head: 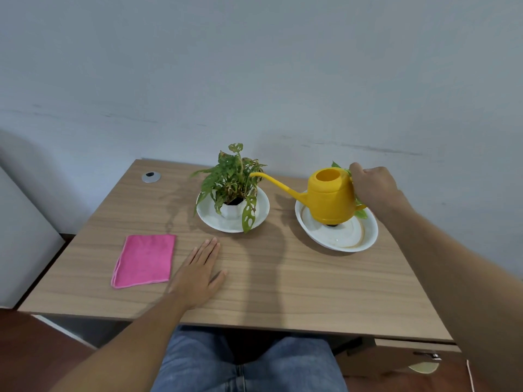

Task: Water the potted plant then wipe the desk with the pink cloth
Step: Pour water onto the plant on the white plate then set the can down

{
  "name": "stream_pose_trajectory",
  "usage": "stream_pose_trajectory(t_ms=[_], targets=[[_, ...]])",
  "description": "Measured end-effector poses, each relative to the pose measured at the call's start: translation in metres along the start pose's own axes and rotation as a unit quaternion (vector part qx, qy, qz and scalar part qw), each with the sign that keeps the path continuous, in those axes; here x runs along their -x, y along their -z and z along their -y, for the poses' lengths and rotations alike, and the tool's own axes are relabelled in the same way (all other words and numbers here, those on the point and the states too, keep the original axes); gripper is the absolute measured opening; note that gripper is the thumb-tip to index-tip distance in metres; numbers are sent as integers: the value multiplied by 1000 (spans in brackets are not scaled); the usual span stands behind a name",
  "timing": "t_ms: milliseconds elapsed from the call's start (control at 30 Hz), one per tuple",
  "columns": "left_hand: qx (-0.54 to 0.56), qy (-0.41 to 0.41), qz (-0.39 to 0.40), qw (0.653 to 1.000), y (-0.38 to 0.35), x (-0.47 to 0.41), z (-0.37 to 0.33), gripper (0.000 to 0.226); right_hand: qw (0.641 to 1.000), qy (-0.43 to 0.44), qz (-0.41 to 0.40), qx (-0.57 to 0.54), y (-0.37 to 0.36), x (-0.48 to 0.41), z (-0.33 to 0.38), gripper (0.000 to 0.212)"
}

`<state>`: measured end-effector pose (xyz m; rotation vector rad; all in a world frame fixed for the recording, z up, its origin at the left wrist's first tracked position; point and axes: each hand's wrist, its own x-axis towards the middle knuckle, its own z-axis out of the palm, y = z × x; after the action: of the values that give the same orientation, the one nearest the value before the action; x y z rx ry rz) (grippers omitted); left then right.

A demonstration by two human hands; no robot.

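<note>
Yellow plastic watering can, right of centre: gripped at the handle by right hand, fingers curled closed around it; spout reaching left to the leaves of potted plant. Held over a white bowl; contact with bowl not determinable.
Left hand, lower centre: flat, palm down on wooden desk, fingers extended and slightly spread, holding nothing, just right of pink cloth.
Pink cloth: folded, lying flat, lower left of desk.
Potted plant: white pot in white dish, centre.
Metal cable grommet, upper left of desk.
Brands, labels, writing: none legible.
Second plant: green leaves only, mostly hidden behind can and hand.
Drawer, lower right: cut off by forearm.
</note>
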<state>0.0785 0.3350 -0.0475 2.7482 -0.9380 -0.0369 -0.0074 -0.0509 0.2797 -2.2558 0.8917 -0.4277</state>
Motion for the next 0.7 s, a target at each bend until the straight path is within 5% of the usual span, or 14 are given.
stream_pose_trajectory(t_ms=[433, 700], targets=[[-4, -1, -15, 1000, 2, 3, -2, 85, 992, -35, -46, -112, -22, -11, 26, 39], [3, -10, -12, 1000, -6, 2, -20, 88, 996, -64, -16, -56, -21, 5, -14, 33]])
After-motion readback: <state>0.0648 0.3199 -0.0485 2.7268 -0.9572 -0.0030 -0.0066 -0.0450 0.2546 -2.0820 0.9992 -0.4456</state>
